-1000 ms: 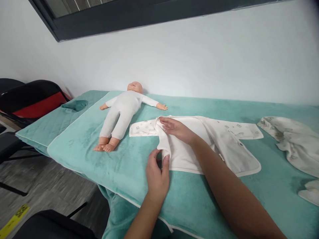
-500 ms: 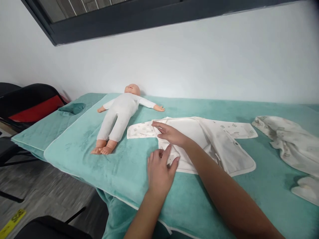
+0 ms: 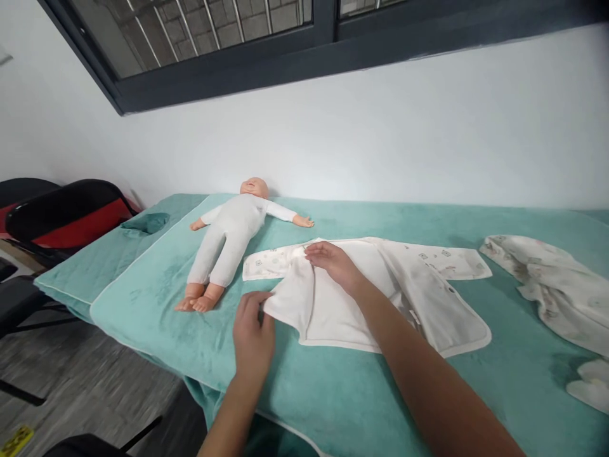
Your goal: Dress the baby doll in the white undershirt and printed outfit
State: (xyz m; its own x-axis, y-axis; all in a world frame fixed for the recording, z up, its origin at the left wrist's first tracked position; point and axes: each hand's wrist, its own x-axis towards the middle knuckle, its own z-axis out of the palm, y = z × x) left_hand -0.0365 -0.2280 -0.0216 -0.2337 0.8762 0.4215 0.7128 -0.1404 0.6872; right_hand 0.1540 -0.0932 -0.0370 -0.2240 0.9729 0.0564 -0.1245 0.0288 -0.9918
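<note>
A white, long-sleeved baby shirt (image 3: 352,320) lies spread on the green bed cover with its front opened. Its sleeves carry a small print, and a snap shows on the right flap. My left hand (image 3: 254,330) pinches the corner of the left flap between thumb and fingers, drawing it out to the left. At the top of that flap, near the left sleeve, my right hand (image 3: 335,263) has its fingers together on the cloth edge; its thumb is hidden. A baby doll (image 3: 231,235) in a white body suit lies on its back, left of the shirt.
More printed white baby clothing (image 3: 561,279) lies crumpled at the right, with a small white cloth piece (image 3: 590,384) below it. A wall with a dark-framed window (image 3: 228,76) rises behind the bed. Black and red chairs (image 3: 71,216) stand at the left.
My left hand has moved left, pulling the shirt's folded flap open and outward. My right hand stays by the upper flap edge. The view has tilted upward, showing more of the window.
</note>
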